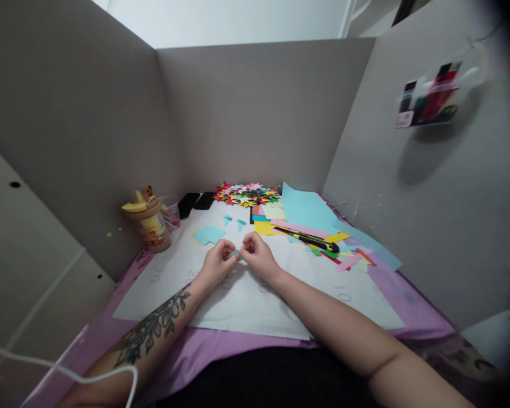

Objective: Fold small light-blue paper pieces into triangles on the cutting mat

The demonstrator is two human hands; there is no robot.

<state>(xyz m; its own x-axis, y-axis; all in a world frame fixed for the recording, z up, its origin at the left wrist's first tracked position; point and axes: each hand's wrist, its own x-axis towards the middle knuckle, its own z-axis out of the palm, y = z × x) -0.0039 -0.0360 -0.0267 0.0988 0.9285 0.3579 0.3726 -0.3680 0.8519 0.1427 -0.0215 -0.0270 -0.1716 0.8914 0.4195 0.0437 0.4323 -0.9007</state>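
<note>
Two hands [217, 263] close together, pinching a small blue paper piece [235, 254] between them, its shape mostly hidden

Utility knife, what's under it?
Beside the utility knife, a pink paper strip shows on its far side, green scraps on its near side. What its body covers can't be seen.

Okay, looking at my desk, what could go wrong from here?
The box cutter lies near your right hand; if left open, it might cut you. The small blue paper pinched between that and your left hand could tear. If the yellow-lidded cup holds liquid, a knock may wet the white sheet.
</note>
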